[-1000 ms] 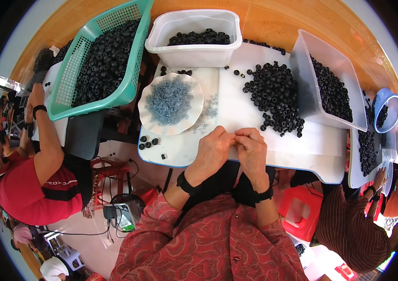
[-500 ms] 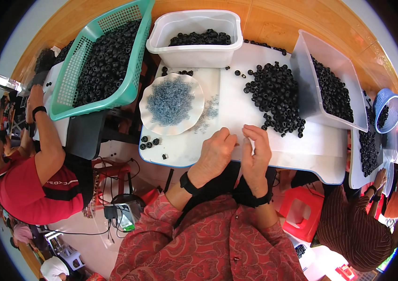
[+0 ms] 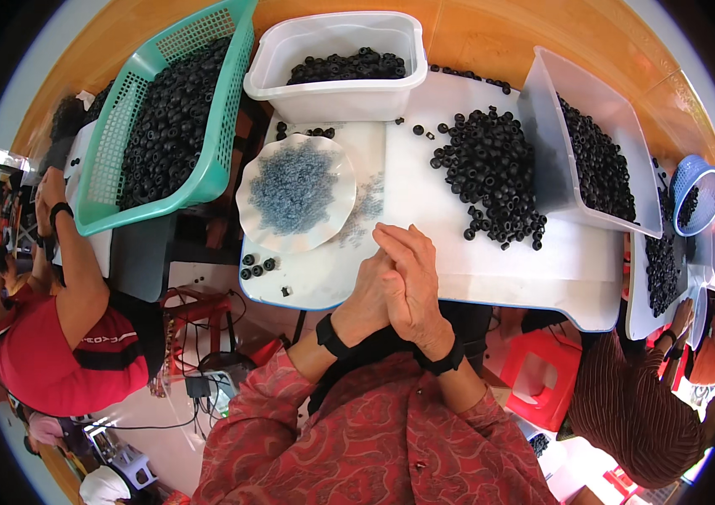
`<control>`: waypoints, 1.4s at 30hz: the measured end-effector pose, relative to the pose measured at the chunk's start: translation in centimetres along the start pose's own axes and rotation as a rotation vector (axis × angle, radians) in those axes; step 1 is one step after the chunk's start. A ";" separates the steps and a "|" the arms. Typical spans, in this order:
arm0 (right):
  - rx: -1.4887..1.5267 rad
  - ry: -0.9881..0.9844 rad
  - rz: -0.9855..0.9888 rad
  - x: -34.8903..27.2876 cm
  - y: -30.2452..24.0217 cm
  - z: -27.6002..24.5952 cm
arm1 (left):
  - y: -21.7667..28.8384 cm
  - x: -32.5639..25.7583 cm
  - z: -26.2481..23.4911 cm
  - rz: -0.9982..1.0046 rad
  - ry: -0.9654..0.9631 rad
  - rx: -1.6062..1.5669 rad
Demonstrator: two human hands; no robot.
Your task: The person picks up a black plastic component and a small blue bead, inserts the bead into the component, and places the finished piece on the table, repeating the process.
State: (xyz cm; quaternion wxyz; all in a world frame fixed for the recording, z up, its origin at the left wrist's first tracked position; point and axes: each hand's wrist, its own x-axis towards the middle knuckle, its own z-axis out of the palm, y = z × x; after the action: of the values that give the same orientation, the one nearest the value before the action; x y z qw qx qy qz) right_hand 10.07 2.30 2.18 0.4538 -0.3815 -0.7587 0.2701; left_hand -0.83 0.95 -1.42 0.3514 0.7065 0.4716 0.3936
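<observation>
My left hand (image 3: 363,296) and my right hand (image 3: 415,301) are pressed against each other just over the front edge of the white tabletop (image 3: 492,276). The fingers of the right hand lie stretched across the left hand, whose own fingers are largely covered. Whether anything sits between the palms is hidden. Beyond them at left, a wavy-rimmed white plate (image 3: 337,217) bears a heap of small grey-blue translucent bits (image 3: 294,185). A pile of black ring-like pieces with holes (image 3: 492,164) lies to the right, away from both hands.
A green basket (image 3: 143,217), a white tub (image 3: 332,103) and a translucent bin (image 3: 547,143) hold more black pieces along the back. A few loose ones (image 3: 256,267) lie near the left edge. Co-workers sit left (image 3: 63,345) and right (image 3: 639,404); a red stool (image 3: 534,366) stands below.
My hands were slightly apart, the left with curled fingers; now they have come together, palm against palm. The view has shifted slightly. The person at left has drawn the hands closer together.
</observation>
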 end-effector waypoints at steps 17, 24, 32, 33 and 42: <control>0.047 0.015 0.010 -0.4 -0.3 0.3 | -0.8 0.0 0.4 0.051 0.019 0.032; 0.027 0.028 0.000 -0.1 -0.7 0.6 | -1.1 0.7 0.5 0.052 0.030 0.050; 0.005 0.047 0.007 -0.8 -0.2 0.7 | -1.5 0.1 0.6 0.029 0.019 0.060; 0.007 0.045 0.011 -0.9 -0.2 0.7 | -1.5 0.1 0.6 0.024 0.019 0.062; 0.080 0.127 -0.026 -1.6 1.2 1.2 | -1.6 0.1 0.9 0.041 0.036 0.090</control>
State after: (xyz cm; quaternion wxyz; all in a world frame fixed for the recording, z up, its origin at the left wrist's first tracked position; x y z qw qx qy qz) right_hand 9.83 1.61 -0.05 0.5193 -0.3694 -0.7219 0.2696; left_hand -0.62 1.41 -3.18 0.3026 0.7240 0.4805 0.3916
